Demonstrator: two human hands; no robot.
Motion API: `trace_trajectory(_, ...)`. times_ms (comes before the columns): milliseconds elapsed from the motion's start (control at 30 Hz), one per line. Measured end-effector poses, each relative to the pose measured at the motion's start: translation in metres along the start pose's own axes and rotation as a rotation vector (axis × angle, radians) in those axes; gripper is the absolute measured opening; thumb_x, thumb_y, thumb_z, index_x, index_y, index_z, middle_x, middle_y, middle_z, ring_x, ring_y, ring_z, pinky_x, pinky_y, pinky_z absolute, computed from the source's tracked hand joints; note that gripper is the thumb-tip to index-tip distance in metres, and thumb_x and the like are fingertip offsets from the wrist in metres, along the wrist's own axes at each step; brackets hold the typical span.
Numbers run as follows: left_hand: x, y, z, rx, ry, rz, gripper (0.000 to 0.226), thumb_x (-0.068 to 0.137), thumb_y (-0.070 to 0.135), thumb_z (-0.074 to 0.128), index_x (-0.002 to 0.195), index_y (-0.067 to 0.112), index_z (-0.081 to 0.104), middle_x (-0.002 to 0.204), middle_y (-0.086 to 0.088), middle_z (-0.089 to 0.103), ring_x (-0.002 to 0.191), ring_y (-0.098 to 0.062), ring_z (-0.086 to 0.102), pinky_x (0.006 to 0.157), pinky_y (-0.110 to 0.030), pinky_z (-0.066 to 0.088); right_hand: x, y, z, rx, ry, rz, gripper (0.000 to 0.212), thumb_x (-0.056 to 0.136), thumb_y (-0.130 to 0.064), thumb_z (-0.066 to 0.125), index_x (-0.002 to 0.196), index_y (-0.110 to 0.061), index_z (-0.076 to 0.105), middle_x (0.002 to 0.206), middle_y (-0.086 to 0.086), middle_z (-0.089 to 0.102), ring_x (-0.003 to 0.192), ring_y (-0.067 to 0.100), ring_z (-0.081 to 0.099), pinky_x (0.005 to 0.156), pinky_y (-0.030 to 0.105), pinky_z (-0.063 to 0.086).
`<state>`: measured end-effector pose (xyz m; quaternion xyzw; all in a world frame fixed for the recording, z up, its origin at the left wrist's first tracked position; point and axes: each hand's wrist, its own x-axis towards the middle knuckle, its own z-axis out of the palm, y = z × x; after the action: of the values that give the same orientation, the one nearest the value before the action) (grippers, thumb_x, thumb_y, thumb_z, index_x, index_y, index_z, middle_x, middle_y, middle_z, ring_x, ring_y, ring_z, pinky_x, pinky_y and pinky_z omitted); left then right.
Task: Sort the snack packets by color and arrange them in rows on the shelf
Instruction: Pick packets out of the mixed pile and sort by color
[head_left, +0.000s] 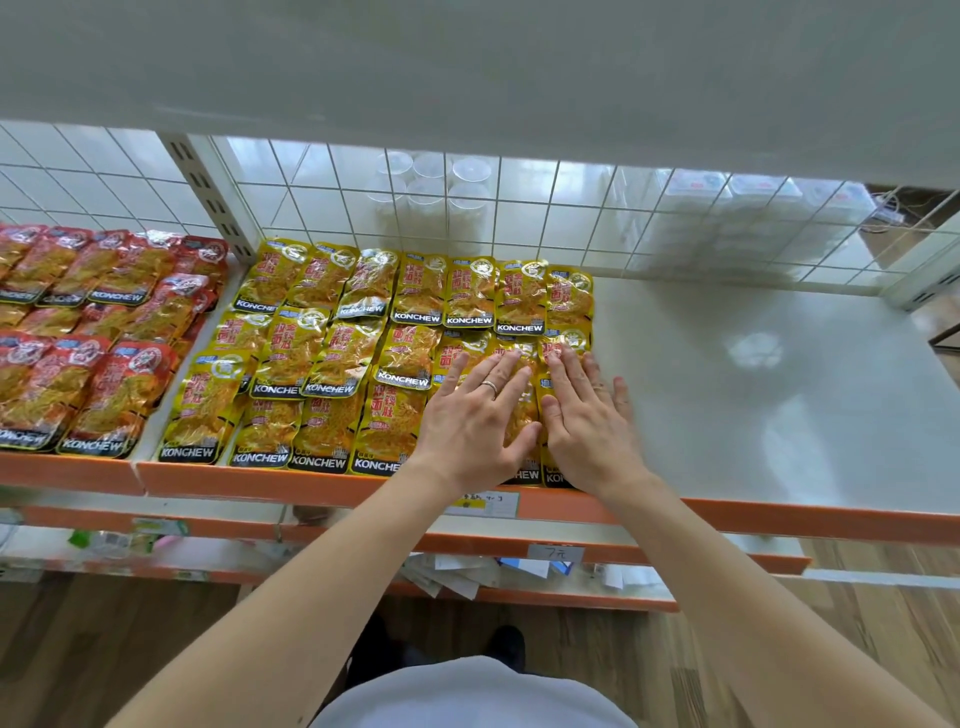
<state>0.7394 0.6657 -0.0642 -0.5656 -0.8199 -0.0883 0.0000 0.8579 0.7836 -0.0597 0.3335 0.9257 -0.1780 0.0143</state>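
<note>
At the far left the red packets lie in overlapping rows on the left bay of the shelf, their KONCHEW labels facing the orange front lip; a slotted white upright rises behind them and splits the wire-grid back panel. Just right of that upright the yellow packets fill the next bay in three rows, back row against the grid, front row at the lip, each packet overlapping the one behind it; the leftmost yellow packet of the front row sits slightly askew and apart from the red ones.

Further right the left hand lies flat on the yellow packets at the right end of the front rows, fingers straight and spread, a ring on one finger, pressing rather than gripping; touching it at the thumb, the right hand lies flat in the same way on the last yellow packets in the block, its outer fingers reaching onto the bare white shelf board; neither hand holds anything.

Beyond the hands the shelf board runs white and glossy to the right; behind the grid stand stacks of clear plastic cups and, further right, clear lidded boxes. Below the lip a paper price tag hangs under the hands, and a second tag sits on the lower shelf to its right.
</note>
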Motion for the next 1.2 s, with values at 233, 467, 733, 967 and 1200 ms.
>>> trace_trajectory(233, -0.006, -0.002, 0.000, -0.007, -0.031, -0.008, 0.070, 0.094, 0.058, 0.022, 0.157, 0.028, 0.032, 0.167, 0.003, 0.017, 0.154, -0.012, 0.012, 0.126, -0.046, -0.004, -0.005, -0.001, -0.002, -0.100, -0.008, 0.042, 0.057, 0.107, -0.042, 0.015, 0.159, -0.030, -0.005, 0.165, -0.012, -0.012, 0.152, 0.009, -0.012, 0.122, 0.039, -0.003)
trace_trajectory(467, -0.005, 0.001, -0.002, -0.020, -0.102, -0.055, 0.066, 0.100, 0.061, 0.023, 0.160, 0.033, 0.018, 0.169, 0.006, 0.006, 0.155, -0.014, 0.001, 0.125, -0.044, -0.009, -0.007, -0.010, 0.000, -0.110, -0.014, 0.140, 0.057, 0.105, -0.042, 0.014, 0.158, -0.033, -0.006, 0.165, -0.017, -0.015, 0.152, 0.010, -0.011, 0.117, 0.051, 0.007)
trace_trajectory(733, -0.012, 0.001, -0.004, -0.021, -0.077, -0.041, 0.068, 0.096, 0.047, 0.017, 0.159, 0.023, 0.026, 0.168, 0.003, 0.013, 0.155, -0.015, 0.008, 0.123, -0.041, -0.014, -0.008, -0.015, 0.004, -0.056, -0.063, 0.163, 0.058, 0.106, -0.040, 0.011, 0.155, -0.033, -0.019, 0.159, -0.012, -0.033, 0.144, 0.014, -0.036, 0.116, 0.057, -0.016)
trace_trajectory(967, -0.011, -0.001, -0.004, -0.036, -0.121, -0.038, 0.068, 0.096, 0.049, 0.019, 0.160, 0.025, 0.019, 0.169, 0.005, 0.006, 0.155, -0.014, -0.003, 0.123, -0.038, -0.015, -0.011, -0.016, 0.003, -0.059, -0.080, 0.151, 0.058, 0.106, -0.040, 0.012, 0.157, -0.030, -0.014, 0.162, -0.010, -0.029, 0.147, 0.013, -0.031, 0.116, 0.056, -0.016)
trace_trajectory(1200, -0.041, -0.020, -0.024, -0.133, 0.186, -0.054, 0.060, 0.096, 0.041, 0.037, 0.152, 0.021, 0.042, 0.164, 0.001, 0.027, 0.153, -0.022, 0.017, 0.125, -0.047, 0.011, -0.016, -0.029, -0.013, -0.031, 0.087, 0.035, 0.062, 0.103, -0.055, 0.020, 0.157, -0.038, -0.003, 0.166, -0.007, -0.014, 0.152, 0.018, -0.017, 0.117, 0.053, -0.005)
